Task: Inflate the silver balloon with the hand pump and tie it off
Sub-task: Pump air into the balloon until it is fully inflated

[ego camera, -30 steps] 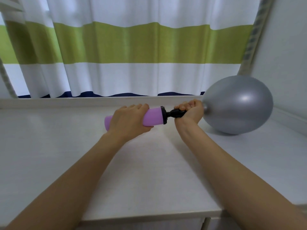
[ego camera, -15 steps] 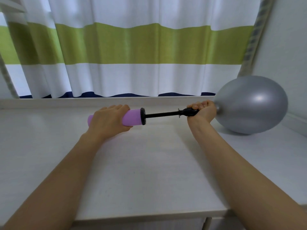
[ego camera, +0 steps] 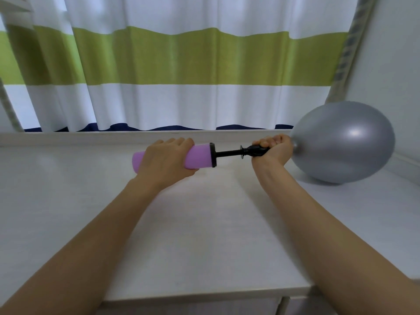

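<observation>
no readable text, labels or numbers

My left hand (ego camera: 167, 159) wraps over the middle of the purple pump barrel (ego camera: 200, 155), so that stretch of it is hidden, and my right hand (ego camera: 273, 150) covers the pump's nozzle end and the neck of the silver balloon (ego camera: 343, 144), so I cannot tell how the neck sits on the nozzle. The balloon's outline is smeared with blur on its right side. Both my forearms run out of the bottom edge, and the striped curtain (ego camera: 181, 76) is cut off at the top.
</observation>
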